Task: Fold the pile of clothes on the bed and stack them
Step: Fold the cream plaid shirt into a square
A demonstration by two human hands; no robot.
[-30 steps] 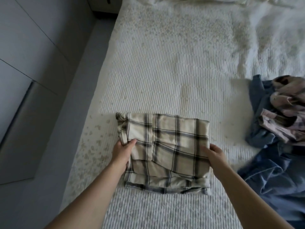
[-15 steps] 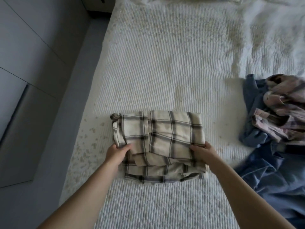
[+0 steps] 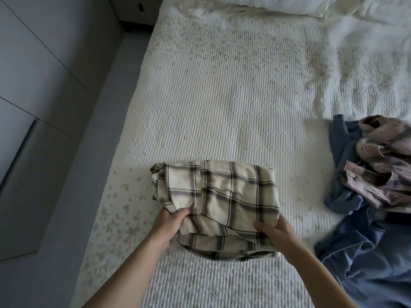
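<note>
A cream plaid garment [image 3: 222,196] lies folded into a thick bundle on the white ribbed bed cover [image 3: 222,96], near the bed's left side. My left hand [image 3: 169,223] grips its near left edge, fingers tucked into the cloth. My right hand [image 3: 273,232] grips the near right corner, thumb on top. The bundle's near layers are bunched and lifted a little between my hands. To the right lies the unfolded pile: a blue garment [image 3: 367,263] with a pink patterned garment [image 3: 384,165] on top.
The bed's left edge drops to a grey floor [image 3: 66,218] beside grey cabinet fronts [image 3: 33,74]. A white pillow [image 3: 266,3] and rumpled white bedding [image 3: 367,52] lie at the far end of the bed.
Both hands slid from the bundle's sides to its near edge and took hold of it. The folded plaid garment is now more bunched, its near layers lifted.
</note>
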